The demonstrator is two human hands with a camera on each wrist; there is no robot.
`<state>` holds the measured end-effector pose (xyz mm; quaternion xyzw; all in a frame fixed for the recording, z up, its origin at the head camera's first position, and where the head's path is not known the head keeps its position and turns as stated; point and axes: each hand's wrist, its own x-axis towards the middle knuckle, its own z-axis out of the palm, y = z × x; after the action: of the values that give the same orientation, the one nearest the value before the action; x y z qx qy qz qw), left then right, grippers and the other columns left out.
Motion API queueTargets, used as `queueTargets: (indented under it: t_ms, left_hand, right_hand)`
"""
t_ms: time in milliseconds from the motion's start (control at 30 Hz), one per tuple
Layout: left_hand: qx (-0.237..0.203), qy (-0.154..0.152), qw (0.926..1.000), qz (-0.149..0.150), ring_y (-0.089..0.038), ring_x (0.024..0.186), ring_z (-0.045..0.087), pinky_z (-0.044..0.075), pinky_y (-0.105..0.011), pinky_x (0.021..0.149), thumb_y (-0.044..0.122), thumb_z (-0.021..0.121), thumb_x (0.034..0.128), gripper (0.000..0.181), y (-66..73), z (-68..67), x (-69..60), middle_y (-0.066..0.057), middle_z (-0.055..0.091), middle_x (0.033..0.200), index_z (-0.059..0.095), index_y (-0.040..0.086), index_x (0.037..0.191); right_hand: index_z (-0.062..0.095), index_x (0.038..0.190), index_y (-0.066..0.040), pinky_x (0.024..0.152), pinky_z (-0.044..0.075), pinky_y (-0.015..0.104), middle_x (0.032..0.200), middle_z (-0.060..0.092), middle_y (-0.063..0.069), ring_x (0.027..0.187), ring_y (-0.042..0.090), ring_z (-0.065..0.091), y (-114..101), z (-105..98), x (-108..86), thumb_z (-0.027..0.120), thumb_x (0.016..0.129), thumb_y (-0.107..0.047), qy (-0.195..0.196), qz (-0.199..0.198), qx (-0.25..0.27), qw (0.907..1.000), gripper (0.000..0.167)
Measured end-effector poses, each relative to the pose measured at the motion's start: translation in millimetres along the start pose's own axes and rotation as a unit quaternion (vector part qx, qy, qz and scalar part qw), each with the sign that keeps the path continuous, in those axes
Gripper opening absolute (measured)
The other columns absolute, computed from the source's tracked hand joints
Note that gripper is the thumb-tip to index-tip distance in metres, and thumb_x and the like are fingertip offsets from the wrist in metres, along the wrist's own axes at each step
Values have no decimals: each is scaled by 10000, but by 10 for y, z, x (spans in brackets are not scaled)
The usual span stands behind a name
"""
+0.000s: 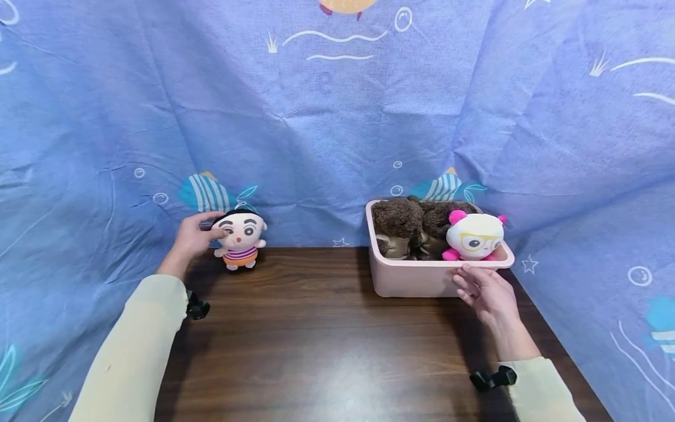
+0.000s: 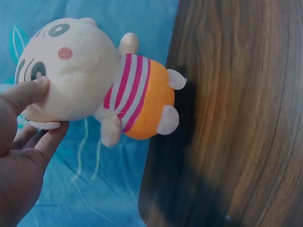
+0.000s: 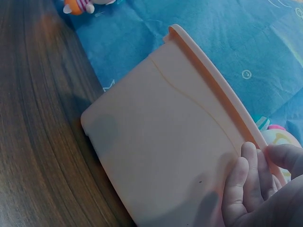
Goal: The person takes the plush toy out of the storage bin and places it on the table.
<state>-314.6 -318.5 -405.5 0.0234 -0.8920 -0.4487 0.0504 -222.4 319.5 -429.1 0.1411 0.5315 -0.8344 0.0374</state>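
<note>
My left hand point(image 1: 194, 239) pinches the head of a plush doll point(image 1: 239, 237) between thumb and fingers. The doll has thick dark brows, a striped top and orange shorts, and its feet hang near the table's back edge. With thumb above and fingers below the lip, my right hand point(image 3: 265, 184) grips the front rim of a pink plastic bin point(image 3: 156, 137). Inside the bin sit brown fluffy plush toys point(image 1: 398, 220), partly hidden by its wall. A white-and-pink plush toy point(image 1: 477, 235) with yellow glasses leans at the bin's right end, its lower body hidden.
The bin stands at the back right of a dark wooden table point(image 1: 316, 340). Blue printed cloth point(image 1: 316, 146) hangs behind the table and along both sides. A black strap device point(image 1: 197, 305) is worn on the left wrist, and another point(image 1: 493, 378) on the right.
</note>
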Motion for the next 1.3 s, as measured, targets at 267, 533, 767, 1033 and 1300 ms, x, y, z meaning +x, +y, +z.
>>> queueTargets:
  t_ms: [267,533,767,1033,1300]
  left_hand:
    - [386,253,9988,131,-443,1270,548,516,-287,817,100,696,966,518,-251,-110,34,-297,556,1425,549,-4,1452]
    - [334,347,9986,-222,-481,1373,447,422,-573,1091,23,637,964,570,-389,-142,31,-329,481,1488,465,-34,1504]
    - [377,455,9966,-576,-478,1402,414,411,-590,1114,-10,589,985,612,-353,-79,68,-320,400,1556,396,30,1565]
    - [777,421,9940,-643,-511,1409,396,392,-622,1114,49,590,1006,593,-279,-81,78,-318,399,1556,392,22,1564]
    - [1187,484,9907,-464,-485,1225,548,462,-578,993,112,602,1014,569,-251,-85,49,-340,466,1488,421,0,1542]
  right_hand:
    - [743,887,-182,620,601,261,878,802,-36,792,82,769,5,30,7,692,995,-175,18,-64,-14,10000,120]
    - [743,876,-181,617,604,261,863,800,-36,782,85,769,4,45,8,700,990,-178,109,-17,-43,9999,122]
    - [758,884,-188,622,605,258,870,801,-35,793,85,770,6,34,-6,692,996,-181,90,6,-37,10000,131]
    - [778,873,-185,623,608,258,857,801,-30,787,84,770,18,10,-16,685,1000,-173,134,-3,-14,9999,158]
    - [785,877,-181,636,611,261,865,802,-25,798,91,772,23,4,-9,689,997,-171,111,-36,16,9999,154]
